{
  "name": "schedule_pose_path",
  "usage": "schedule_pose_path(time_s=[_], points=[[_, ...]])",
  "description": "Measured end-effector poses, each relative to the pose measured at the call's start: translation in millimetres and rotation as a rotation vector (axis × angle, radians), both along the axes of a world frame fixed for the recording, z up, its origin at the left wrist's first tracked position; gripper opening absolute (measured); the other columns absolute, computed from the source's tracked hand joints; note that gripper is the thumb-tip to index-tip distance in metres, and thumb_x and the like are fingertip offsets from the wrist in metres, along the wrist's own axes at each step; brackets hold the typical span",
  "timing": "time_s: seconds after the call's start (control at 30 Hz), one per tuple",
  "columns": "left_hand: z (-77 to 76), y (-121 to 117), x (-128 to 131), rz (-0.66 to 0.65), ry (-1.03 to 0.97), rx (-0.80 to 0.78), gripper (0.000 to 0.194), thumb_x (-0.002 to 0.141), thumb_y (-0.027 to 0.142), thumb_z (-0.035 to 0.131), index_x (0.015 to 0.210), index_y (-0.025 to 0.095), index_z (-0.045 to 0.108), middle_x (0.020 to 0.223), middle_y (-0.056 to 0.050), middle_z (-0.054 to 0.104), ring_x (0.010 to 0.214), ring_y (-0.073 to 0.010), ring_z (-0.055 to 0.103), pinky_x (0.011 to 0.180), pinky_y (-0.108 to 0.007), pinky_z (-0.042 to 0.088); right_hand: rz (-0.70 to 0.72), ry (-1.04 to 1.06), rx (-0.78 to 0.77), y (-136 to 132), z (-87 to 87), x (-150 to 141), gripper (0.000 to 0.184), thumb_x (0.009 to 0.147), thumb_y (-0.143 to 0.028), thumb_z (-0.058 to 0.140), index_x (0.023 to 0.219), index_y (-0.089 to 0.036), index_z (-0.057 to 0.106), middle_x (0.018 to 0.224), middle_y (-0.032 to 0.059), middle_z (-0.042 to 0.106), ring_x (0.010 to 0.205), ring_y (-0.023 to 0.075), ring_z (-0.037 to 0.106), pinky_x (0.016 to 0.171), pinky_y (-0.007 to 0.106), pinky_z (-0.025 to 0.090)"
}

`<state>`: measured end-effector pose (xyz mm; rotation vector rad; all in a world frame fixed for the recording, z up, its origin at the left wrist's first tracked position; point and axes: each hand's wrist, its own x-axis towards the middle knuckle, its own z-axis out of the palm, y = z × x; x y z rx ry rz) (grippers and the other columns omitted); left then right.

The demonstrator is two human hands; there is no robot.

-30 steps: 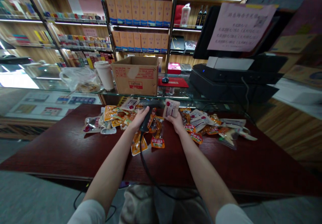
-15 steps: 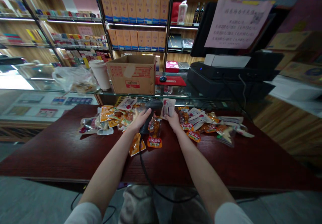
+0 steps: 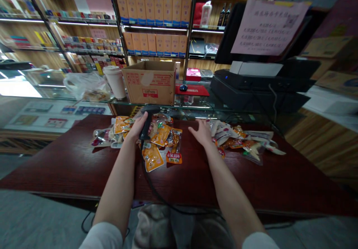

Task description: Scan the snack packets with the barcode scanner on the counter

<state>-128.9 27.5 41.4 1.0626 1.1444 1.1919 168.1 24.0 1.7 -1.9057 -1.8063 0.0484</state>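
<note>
My left hand (image 3: 139,127) is wrapped round the handle of a black corded barcode scanner (image 3: 148,115), held upright over a heap of orange snack packets (image 3: 156,141) on the dark red table (image 3: 69,167). My right hand (image 3: 201,132) is open with fingers spread, palm down, and holds nothing. It hovers beside a second heap of white and orange packets (image 3: 232,135) to the right. The scanner's cable (image 3: 152,189) trails down toward me.
A cardboard box (image 3: 151,82), a white paper cup (image 3: 115,82) and a plastic bag (image 3: 84,87) stand on the glass counter behind the table. A black register and printer (image 3: 260,81) sit at the right. Shelves of goods fill the background.
My right hand has let go of the white packet it held up and moved right, opening over the right heap. My left hand with the scanner shifted slightly left.
</note>
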Motion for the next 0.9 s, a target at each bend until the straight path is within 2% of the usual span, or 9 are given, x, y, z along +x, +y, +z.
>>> schedule_pose_path(time_s=[0.07,0.13,0.2,0.3,0.37,0.47,0.6,0.8,0.9], points=[[-2.6,2.1,-1.6,-0.008,-0.001,-0.039,0.061,0.090,0.067,0.049,0.099,0.010,0.069,0.050,-0.003,0.057,0.038,-0.0108,0.050,0.039,-0.021,0.041,0.147,-0.017,-0.183,-4.7,-0.6,-24.2,0.071,0.083,-0.062,0.060,0.131,-0.010,0.054,0.129,0.0219,0.058,0.119,0.0349,0.056,0.101,0.047,0.041],[-4.7,3.4,-0.4,-0.017,0.007,-0.039,0.062,0.089,0.068,0.050,0.096,0.010,0.069,0.049,-0.003,0.056,0.037,-0.0107,0.050,0.039,-0.021,0.040,0.210,-0.094,-0.303,-9.5,-2.3,-44.2,0.082,0.076,-0.072,0.062,0.123,-0.004,0.058,0.126,0.0270,0.057,0.120,0.0401,0.054,0.099,0.049,0.041],[-5.7,3.6,2.5,-0.027,0.002,-0.022,0.062,0.087,0.069,0.053,0.096,0.010,0.069,0.049,-0.002,0.056,0.037,-0.0106,0.050,0.039,-0.021,0.040,0.183,-0.101,-0.333,-11.8,-4.0,-53.9,0.083,0.074,-0.071,0.065,0.119,-0.002,0.059,0.127,0.0296,0.056,0.121,0.0425,0.052,0.099,0.049,0.041],[-5.6,2.0,9.3,-0.028,0.002,-0.027,0.061,0.089,0.068,0.050,0.096,0.010,0.069,0.048,-0.002,0.057,0.038,-0.0111,0.050,0.039,-0.021,0.040,0.091,-0.028,-0.304,-6.3,-7.6,-46.8,0.067,0.079,-0.057,0.067,0.121,-0.006,0.056,0.124,0.0275,0.059,0.117,0.0394,0.058,0.095,0.047,0.044],[-5.1,0.6,14.8,-0.025,0.023,-0.035,0.060,0.091,0.067,0.048,0.096,0.010,0.068,0.048,-0.002,0.057,0.038,-0.0116,0.050,0.039,-0.022,0.039,0.058,0.101,-0.269,2.9,-12.7,-32.8,0.057,0.079,-0.044,0.068,0.123,-0.012,0.052,0.116,0.0217,0.065,0.107,0.0348,0.064,0.089,0.044,0.047],[-4.1,-1.5,23.7,-0.032,0.063,-0.001,0.057,0.090,0.065,0.051,0.097,0.010,0.067,0.049,-0.002,0.058,0.038,-0.0116,0.051,0.040,-0.022,0.040,0.086,0.451,-0.093,20.1,-24.4,-10.6,0.059,0.075,-0.028,0.067,0.129,-0.020,0.043,0.105,0.0108,0.070,0.095,0.0275,0.069,0.086,0.041,0.050],[-1.6,-7.2,37.7,-0.076,0.063,0.042,0.055,0.086,0.067,0.058,0.094,0.012,0.063,0.050,-0.001,0.059,0.040,-0.0114,0.052,0.041,-0.021,0.042,0.183,0.764,0.214,36.8,-35.8,4.9,0.063,0.070,-0.027,0.066,0.128,-0.020,0.042,0.109,0.0099,0.069,0.098,0.0246,0.069,0.094,0.042,0.050],[0.4,-19.9,61.9,-0.330,-0.053,0.048,0.067,0.079,0.075,0.059,0.098,0.011,0.064,0.049,0.003,0.053,0.037,-0.0095,0.047,0.038,-0.021,0.038,0.291,0.763,0.342,34.7,-30.0,0.0,0.049,0.072,-0.030,0.066,0.118,-0.021,0.053,0.120,0.0120,0.067,0.114,0.0271,0.064,0.100,0.044,0.049],[-3.3,-19.8,69.6,-0.349,-0.076,0.069,0.069,0.078,0.076,0.058,0.098,0.011,0.063,0.047,0.004,0.050,0.036,-0.0089,0.046,0.038,-0.020,0.036,0.321,0.701,0.308,26.7,-22.5,-5.3,0.049,0.075,-0.030,0.063,0.122,-0.021,0.053,0.124,0.0115,0.066,0.115,0.0258,0.064,0.097,0.039,0.051]])
